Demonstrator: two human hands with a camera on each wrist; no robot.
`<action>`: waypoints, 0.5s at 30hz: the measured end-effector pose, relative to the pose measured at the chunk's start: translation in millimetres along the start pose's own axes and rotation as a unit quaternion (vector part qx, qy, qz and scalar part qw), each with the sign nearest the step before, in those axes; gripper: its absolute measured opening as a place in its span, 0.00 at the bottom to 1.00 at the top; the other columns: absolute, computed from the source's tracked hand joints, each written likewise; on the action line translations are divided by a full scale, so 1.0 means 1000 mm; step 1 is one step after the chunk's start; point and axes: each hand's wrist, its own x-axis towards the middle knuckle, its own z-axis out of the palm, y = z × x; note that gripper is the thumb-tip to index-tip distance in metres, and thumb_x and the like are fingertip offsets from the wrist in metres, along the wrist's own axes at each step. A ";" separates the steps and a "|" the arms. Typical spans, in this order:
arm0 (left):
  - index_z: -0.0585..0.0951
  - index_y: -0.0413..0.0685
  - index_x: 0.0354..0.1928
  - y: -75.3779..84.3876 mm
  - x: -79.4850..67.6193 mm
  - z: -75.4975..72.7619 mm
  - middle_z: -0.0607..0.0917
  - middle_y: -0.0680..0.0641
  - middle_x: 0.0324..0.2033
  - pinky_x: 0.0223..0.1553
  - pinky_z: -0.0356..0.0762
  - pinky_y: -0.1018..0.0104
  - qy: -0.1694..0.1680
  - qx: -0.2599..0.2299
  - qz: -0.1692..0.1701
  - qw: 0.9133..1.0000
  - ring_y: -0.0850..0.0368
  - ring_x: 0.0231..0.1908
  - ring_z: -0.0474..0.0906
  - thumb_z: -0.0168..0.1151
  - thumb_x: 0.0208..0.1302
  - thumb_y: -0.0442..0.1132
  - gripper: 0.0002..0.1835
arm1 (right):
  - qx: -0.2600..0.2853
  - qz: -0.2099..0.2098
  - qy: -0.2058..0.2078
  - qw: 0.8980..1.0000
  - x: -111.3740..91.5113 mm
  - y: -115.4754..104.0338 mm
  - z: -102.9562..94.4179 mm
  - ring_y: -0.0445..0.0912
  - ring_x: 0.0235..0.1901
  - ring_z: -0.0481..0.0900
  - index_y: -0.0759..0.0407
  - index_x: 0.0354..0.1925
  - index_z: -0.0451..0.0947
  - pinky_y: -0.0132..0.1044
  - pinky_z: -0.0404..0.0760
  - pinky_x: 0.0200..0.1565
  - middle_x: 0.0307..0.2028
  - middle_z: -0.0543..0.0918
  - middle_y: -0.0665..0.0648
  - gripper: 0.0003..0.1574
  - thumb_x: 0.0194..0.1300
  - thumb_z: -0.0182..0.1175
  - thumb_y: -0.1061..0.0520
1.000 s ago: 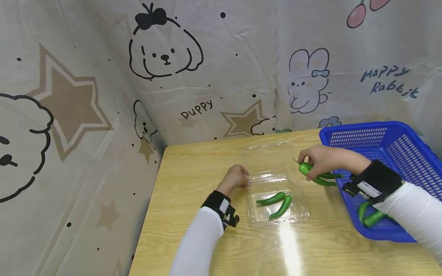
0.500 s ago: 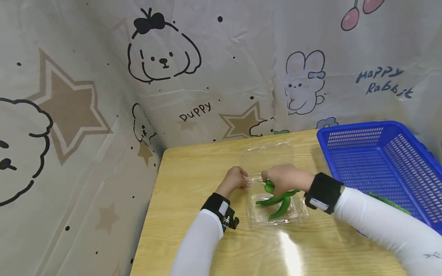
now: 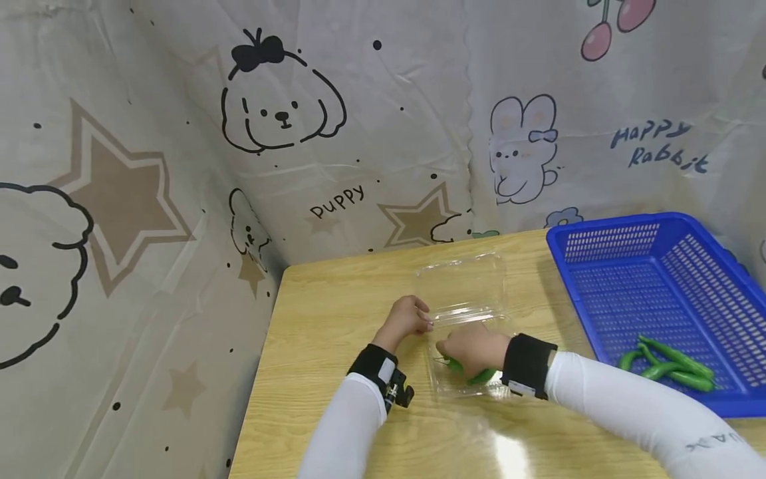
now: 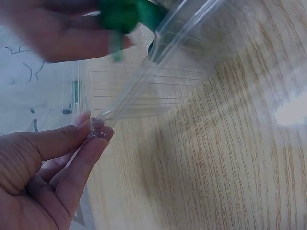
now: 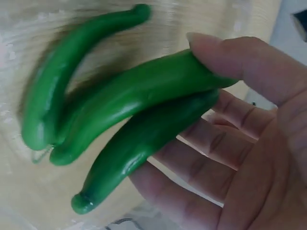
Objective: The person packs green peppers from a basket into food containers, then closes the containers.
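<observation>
My left hand (image 3: 409,318) pinches the left edge of a clear plastic clamshell box (image 3: 461,283) near its hinge; in the left wrist view, thumb and fingers (image 4: 79,143) meet on its corner. The box lies with its lid folded back. My right hand (image 3: 475,347) is over the box's near half, holding two green chili peppers (image 5: 148,134), thumb on top and fingers beneath. Beyond them in the right wrist view, another green chili pepper (image 5: 53,86) lies in the box, with one more partly hidden behind the held ones. The right hand covers most of these in the head view.
To the right stands a blue plastic basket (image 3: 634,286), with several green chili peppers (image 3: 676,367) in its near part. A printed cloth (image 3: 359,120) hangs behind and left of the wooden table (image 3: 323,326).
My right hand has carried the chili peppers left from beside the basket, then down and nearer over the box's near half. The left hand has kept its hold on the box edge.
</observation>
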 end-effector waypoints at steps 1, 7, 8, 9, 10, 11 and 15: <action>0.75 0.30 0.47 0.000 0.000 0.000 0.84 0.39 0.31 0.34 0.84 0.58 0.001 -0.002 0.000 1.000 0.54 0.28 0.82 0.65 0.52 0.21 0.18 | -0.007 0.001 -0.004 1.000 0.001 0.000 0.004 0.40 0.21 0.68 0.49 0.32 0.70 0.39 0.73 0.20 0.20 0.70 0.46 0.20 0.44 0.71 0.59; 0.75 0.29 0.45 0.000 -0.001 0.001 0.84 0.38 0.30 0.33 0.84 0.58 0.001 -0.003 0.003 1.000 0.54 0.28 0.82 0.65 0.51 0.20 0.17 | -0.056 0.009 -0.026 0.998 0.007 -0.006 0.021 0.42 0.26 0.77 0.50 0.41 0.75 0.45 0.81 0.27 0.25 0.78 0.49 0.25 0.42 0.72 0.59; 0.75 0.29 0.45 -0.001 -0.001 0.001 0.84 0.38 0.30 0.33 0.84 0.58 0.001 -0.002 0.003 1.000 0.54 0.28 0.82 0.65 0.51 0.20 0.17 | -0.059 0.012 -0.030 0.998 0.008 -0.007 0.022 0.42 0.25 0.76 0.51 0.44 0.76 0.45 0.81 0.27 0.25 0.78 0.49 0.26 0.43 0.72 0.59; 0.75 0.29 0.44 -0.001 -0.001 0.001 0.84 0.38 0.30 0.33 0.84 0.58 0.000 -0.001 0.004 1.000 0.54 0.28 0.82 0.66 0.51 0.20 0.17 | -0.063 0.016 -0.033 0.997 0.009 -0.008 0.024 0.41 0.25 0.76 0.51 0.47 0.77 0.44 0.82 0.27 0.25 0.78 0.49 0.29 0.44 0.72 0.58; 0.75 0.29 0.45 -0.002 -0.001 0.001 0.84 0.39 0.30 0.32 0.84 0.59 0.000 -0.001 0.005 1.000 0.54 0.28 0.82 0.66 0.51 0.20 0.17 | -0.068 0.021 -0.035 0.997 0.010 -0.008 0.025 0.41 0.24 0.75 0.50 0.49 0.77 0.43 0.82 0.26 0.25 0.78 0.49 0.29 0.45 0.71 0.58; 0.75 0.29 0.45 -0.003 0.000 0.001 0.84 0.39 0.30 0.32 0.84 0.59 -0.001 -0.001 0.006 1.000 0.55 0.29 0.82 0.66 0.51 0.20 0.18 | -0.069 0.027 -0.038 0.996 0.011 -0.009 0.026 0.41 0.23 0.74 0.49 0.51 0.77 0.42 0.82 0.26 0.25 0.78 0.49 0.31 0.46 0.71 0.58; 0.75 0.30 0.45 -0.005 0.002 0.000 0.83 0.39 0.30 0.30 0.83 0.61 -0.003 -0.001 0.016 1.000 0.55 0.29 0.82 0.67 0.51 0.21 0.18 | -0.077 0.037 -0.025 0.996 0.014 -0.008 0.028 0.41 0.23 0.75 0.49 0.41 0.78 0.42 0.82 0.25 0.23 0.77 0.49 0.20 0.47 0.70 0.59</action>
